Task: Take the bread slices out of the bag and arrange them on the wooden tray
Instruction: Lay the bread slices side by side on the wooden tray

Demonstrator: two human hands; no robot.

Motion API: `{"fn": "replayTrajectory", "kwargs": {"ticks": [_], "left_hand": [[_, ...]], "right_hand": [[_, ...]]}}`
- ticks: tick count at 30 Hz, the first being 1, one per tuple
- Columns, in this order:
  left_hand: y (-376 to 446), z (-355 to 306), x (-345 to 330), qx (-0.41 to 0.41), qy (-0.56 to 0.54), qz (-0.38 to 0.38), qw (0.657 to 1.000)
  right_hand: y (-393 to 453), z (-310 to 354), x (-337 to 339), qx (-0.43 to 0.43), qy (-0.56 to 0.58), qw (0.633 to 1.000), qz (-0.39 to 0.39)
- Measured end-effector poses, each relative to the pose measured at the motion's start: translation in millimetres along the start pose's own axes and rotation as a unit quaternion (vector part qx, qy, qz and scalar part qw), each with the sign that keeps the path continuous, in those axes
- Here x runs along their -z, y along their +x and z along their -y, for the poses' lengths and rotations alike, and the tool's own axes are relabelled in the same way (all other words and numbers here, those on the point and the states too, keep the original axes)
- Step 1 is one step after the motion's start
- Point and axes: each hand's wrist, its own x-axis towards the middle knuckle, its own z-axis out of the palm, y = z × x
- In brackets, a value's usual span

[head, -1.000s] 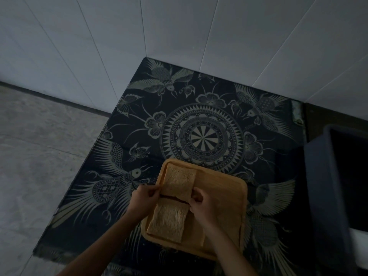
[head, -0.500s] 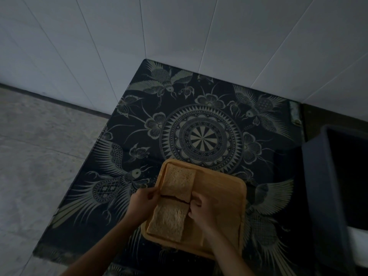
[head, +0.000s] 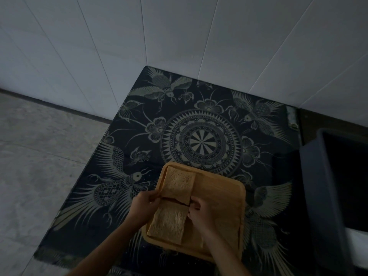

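Note:
A wooden tray [head: 223,198] lies on a dark patterned table. Two bread slices sit along its left side: the far slice [head: 178,184] and the near slice [head: 169,223]. The far slice's near edge is raised a little over the near slice. My left hand [head: 143,206] pinches the far slice's near-left corner. My right hand [head: 201,214] grips its near-right corner. No bag is in view.
The dark patterned table [head: 201,140] stands in a corner of white tiled walls. A dark bin [head: 326,186] stands at the table's right edge. Grey floor [head: 39,156] lies to the left. The tray's right half is bare wood.
Both hands and the far slice have stayed almost still, with only a slight settling of the slice on the tray.

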Motion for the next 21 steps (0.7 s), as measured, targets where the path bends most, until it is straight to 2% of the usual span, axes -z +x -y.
{"fn": "replayTrajectory", "kwargs": {"ticks": [21], "left_hand": [[-1.5, 3.1, 0.6, 0.001, 0.01, 0.001, 1.0]], "right_hand": [[-11.9, 8.9, 8.0, 0.004, 0.03, 1.0, 0.006]]}}
